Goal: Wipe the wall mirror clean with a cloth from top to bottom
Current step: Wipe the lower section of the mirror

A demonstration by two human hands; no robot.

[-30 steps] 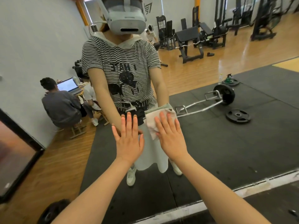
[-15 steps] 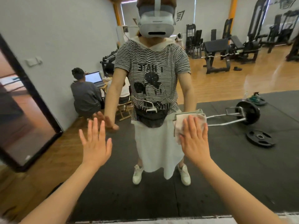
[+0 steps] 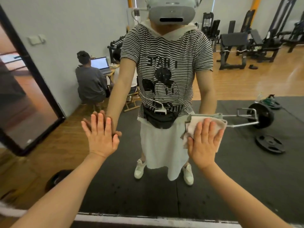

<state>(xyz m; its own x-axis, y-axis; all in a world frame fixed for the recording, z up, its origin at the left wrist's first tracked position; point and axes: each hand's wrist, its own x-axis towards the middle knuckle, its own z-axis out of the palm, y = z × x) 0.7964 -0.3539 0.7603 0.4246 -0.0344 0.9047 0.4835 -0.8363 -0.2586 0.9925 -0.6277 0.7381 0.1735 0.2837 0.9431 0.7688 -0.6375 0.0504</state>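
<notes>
**Soft cloth under a flat palm**

Right hand, fingers straight, presses the limp cloth on the wall mirror, right of centre frame. Left hand lies flat, empty, on glass. Light, floppy; likely to bunch, so broad palm pressure suits.

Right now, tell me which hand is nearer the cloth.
The right. The right hand lies flat on the cloth, pressing it to the mirror. The left hand is well off to the cloth's left, spread flat on bare glass.
</notes>
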